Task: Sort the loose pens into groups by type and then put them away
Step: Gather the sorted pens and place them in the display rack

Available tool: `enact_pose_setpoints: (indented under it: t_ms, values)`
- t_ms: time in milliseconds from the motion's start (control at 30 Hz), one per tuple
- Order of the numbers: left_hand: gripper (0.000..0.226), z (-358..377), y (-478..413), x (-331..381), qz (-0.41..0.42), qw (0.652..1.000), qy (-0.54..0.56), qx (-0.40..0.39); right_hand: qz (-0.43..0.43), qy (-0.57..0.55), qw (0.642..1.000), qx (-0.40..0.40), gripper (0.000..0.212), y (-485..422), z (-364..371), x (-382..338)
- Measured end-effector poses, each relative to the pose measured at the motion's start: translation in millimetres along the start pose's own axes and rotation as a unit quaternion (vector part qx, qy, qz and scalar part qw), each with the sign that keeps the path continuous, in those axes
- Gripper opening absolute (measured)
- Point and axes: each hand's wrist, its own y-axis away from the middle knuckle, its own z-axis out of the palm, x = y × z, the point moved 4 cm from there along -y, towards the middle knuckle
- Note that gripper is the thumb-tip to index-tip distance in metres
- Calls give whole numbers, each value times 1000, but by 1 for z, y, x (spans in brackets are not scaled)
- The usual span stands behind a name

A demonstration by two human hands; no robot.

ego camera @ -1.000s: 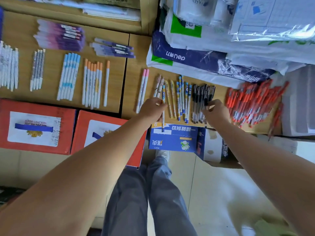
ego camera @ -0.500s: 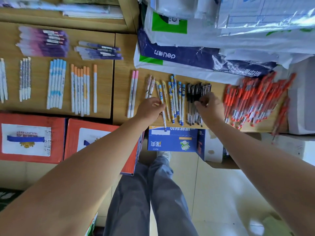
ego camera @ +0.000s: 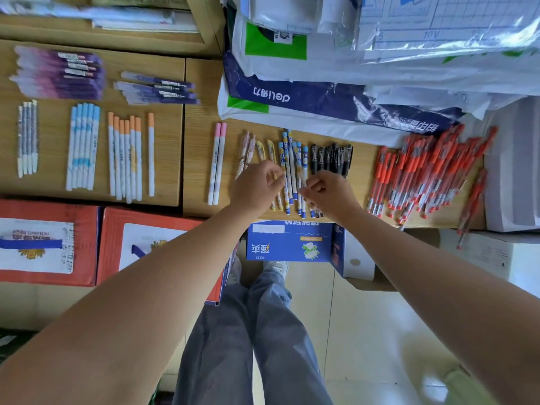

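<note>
Our left hand [ego camera: 257,187] pinches one of the blue-capped pens [ego camera: 292,159] between curled fingers. Our right hand [ego camera: 328,192] is curled too, but we cannot tell whether it holds anything. Since half a second ago it has slid off the black pens [ego camera: 333,156], which now lie at its twelve o'clock, and closed in on the left hand. The red pens [ego camera: 432,176] lie at three o'clock on the desk [ego camera: 198,141].
</note>
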Motion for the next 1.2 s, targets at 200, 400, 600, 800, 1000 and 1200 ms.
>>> enact_pose_setpoints:
  t_ms: [200,400,600,800,1000,1200]
  values:
    - [39,11,-3,-9,52,973,-220,-44,-2,42,997,65,16,-11,3,5]
    - [38,7,-4,-15,83,957,-277,-21,10,72,992,107,28,-23,12,-2]
    - [40,5,-1,-26,103,956,-275,-17,7,95,988,123,25,-22,15,-3]
    - [42,2,2,-25,126,955,-269,-15,-19,92,986,137,20,-14,18,-11]
    - [29,-24,-2,-33,95,953,-267,102,-71,74,988,113,17,-17,40,-40]
    - [30,-47,-12,-68,-13,956,-235,178,-93,87,987,100,12,-22,67,-57]
